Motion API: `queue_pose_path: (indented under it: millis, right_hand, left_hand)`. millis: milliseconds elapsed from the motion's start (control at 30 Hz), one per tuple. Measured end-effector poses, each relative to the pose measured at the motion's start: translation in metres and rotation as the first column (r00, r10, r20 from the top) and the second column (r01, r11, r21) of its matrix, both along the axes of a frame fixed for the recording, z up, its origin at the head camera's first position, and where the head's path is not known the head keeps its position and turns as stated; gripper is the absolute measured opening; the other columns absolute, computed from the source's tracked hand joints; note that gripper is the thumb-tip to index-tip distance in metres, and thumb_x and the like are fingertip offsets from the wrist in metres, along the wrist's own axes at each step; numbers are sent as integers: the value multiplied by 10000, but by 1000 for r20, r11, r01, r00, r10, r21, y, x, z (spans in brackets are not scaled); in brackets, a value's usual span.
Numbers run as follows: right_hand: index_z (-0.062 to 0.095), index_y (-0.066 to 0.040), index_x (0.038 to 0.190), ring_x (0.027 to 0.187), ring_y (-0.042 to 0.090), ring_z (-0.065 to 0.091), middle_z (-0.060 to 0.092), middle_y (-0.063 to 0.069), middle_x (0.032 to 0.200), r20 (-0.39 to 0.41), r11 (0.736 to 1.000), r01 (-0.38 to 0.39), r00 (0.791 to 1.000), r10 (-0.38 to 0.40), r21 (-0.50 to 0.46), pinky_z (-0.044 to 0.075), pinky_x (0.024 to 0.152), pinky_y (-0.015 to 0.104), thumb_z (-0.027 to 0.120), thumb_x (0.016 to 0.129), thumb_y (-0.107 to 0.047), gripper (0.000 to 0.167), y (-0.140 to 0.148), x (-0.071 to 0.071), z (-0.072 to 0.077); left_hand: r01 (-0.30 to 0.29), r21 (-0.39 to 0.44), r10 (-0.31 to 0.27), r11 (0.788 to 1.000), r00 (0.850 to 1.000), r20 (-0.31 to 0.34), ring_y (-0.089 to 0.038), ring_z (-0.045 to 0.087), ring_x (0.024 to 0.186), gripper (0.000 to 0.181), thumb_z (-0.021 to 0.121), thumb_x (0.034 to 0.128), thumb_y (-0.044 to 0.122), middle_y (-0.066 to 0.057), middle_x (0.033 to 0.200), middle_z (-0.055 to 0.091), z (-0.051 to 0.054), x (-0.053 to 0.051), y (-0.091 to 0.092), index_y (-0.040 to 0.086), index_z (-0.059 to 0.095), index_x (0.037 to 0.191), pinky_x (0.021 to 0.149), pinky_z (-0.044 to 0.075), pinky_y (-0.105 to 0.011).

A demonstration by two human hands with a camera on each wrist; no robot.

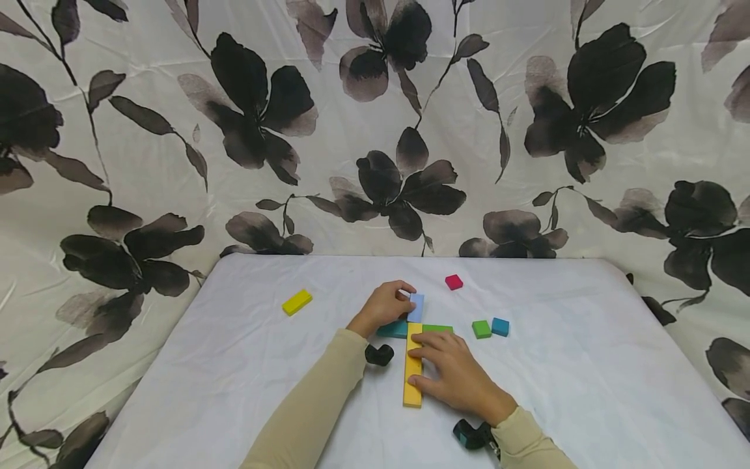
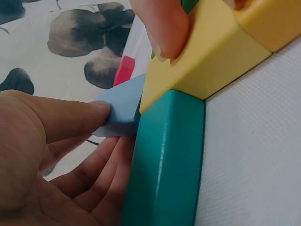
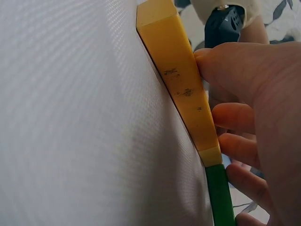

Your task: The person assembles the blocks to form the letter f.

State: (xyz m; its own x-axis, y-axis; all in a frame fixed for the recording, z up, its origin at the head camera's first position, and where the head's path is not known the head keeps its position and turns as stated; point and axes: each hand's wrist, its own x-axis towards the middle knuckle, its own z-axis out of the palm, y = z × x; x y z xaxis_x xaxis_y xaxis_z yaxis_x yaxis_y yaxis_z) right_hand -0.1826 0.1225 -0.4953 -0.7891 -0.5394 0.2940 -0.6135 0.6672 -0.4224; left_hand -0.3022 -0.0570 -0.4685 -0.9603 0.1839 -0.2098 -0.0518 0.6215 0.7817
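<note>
My left hand [image 1: 385, 306] pinches a light blue block [image 1: 416, 307] between thumb and fingers, at the far end of a yellow block [image 2: 207, 56]. An orange block [image 1: 412, 395] continues that line toward me. My right hand [image 1: 456, 372] rests its fingertips on the yellow and orange blocks, fingers fairly straight. A teal block [image 1: 393, 329] meets the yellow one from the left, and a long green block [image 1: 438, 328] from the right. In the right wrist view, dark marks show on the orange block's side.
A yellow block [image 1: 297, 302] lies off to the left. A red block [image 1: 454, 282] lies toward the back. To the right, a small green block [image 1: 482, 329] stands near a small blue block [image 1: 500, 327]. White cloth [image 1: 234, 365] covers the table; a floral curtain [image 1: 469, 130] hangs behind.
</note>
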Motion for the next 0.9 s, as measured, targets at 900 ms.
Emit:
queue_pose_path:
  millis: [900]
  right_hand:
    - [723,-214,1210,1320,174,434,556,-35,1404,21,1000,4,1000,-4,21,299,1115,516,713,902,-496,418,0,0,4]
  left_hand:
    - [21,-57,-23,998,999,-28,-196,585,886,284,719,934,213,-24,1019,639,-4,-5,1,145,695,1209,849,521,-379]
